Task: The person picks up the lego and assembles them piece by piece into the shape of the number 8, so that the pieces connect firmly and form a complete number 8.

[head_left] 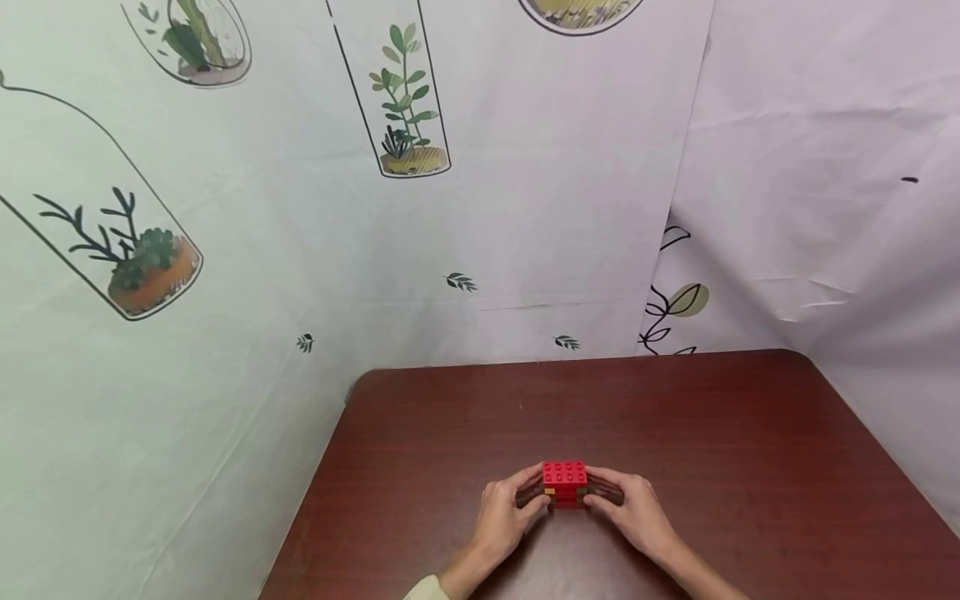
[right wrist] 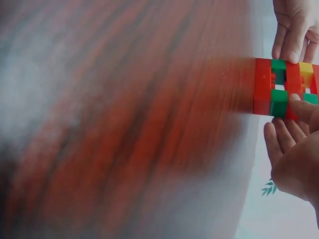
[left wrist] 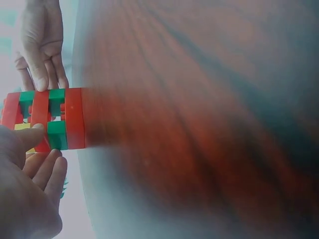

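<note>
A tower of toy building bricks stands upright on the brown table, its studded red top facing up. Red bricks form its bottom, middle and top layers. Between the lower two sit green bricks at either end, with a gap through the middle. One yellow brick and one green brick separate the upper two. My left hand grips the tower's left side, thumb in front and fingers behind. From the right, my right hand holds the opposite side the same way, thumb at the middle red layer.
The dark brown table has rounded far corners and extends well beyond the tower. Behind it and along both sides hangs a pale cloth printed with plants in glass jars. A light sleeve cuff shows at the left wrist.
</note>
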### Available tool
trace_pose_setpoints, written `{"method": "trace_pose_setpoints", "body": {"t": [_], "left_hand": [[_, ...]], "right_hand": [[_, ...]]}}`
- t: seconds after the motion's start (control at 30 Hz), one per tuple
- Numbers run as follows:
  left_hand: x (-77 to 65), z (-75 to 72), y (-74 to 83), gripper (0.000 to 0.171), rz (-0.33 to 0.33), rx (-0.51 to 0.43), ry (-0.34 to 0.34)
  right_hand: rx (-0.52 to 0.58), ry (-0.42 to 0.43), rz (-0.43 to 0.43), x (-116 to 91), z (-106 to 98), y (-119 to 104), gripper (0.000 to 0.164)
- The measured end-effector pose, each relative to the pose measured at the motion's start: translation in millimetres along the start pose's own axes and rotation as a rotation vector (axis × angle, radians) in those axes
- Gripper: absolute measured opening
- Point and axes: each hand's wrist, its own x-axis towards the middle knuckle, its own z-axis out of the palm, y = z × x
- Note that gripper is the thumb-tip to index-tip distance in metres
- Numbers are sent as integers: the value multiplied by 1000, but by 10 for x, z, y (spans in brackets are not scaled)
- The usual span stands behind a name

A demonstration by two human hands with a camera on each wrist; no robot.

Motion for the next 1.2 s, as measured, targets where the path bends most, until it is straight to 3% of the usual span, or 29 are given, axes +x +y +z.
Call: {"method": "trace_pose_setpoints", "body": {"t": [0.13, 0.43, 0.8, 1.2], "left_hand": [[11, 5, -8, 46, -3, -4, 5], [68, -15, 11, 41, -3, -74, -1], [163, 26, 17, 37, -113, -176, 2], [254, 79, -11, 31, -181, -120, 16]], "right_hand": [[-11, 12, -4, -4, -1, -9, 42], [-35, 15, 83, 7, -32, -61, 42], [-86, 32, 145, 97, -53, -73, 36], [-148, 43, 229, 198, -47, -36, 31]]}}
